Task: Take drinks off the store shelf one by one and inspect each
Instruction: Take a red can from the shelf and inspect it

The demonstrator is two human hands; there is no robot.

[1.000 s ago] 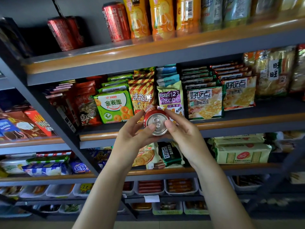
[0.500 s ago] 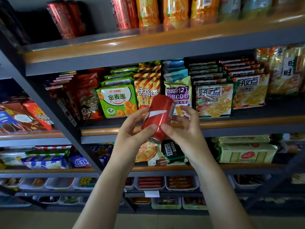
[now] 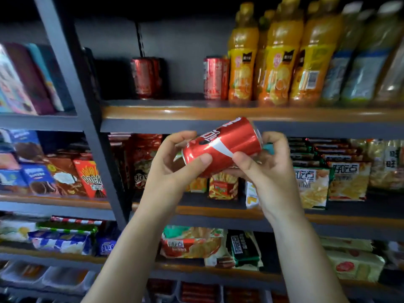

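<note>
Head view shows the red can (image 3: pixel 222 146) at the centre of the frame, in front of the drinks shelf (image 3: pixel 196 112) edge and off it. Its long axis runs from lower left to upper right, nearly on its side. The left hand (image 3: pixel 172 167) grips the lower-left end, thumb across the side wall. The right hand (image 3: pixel 262 169) grips the upper-right end, fingers curled over the rim. Both hands are equally near. Two more cans (image 3: pixel 215 78) stand on the shelf above, beside orange bottles (image 3: pixel 282 62). Inspection appears under way.
</note>
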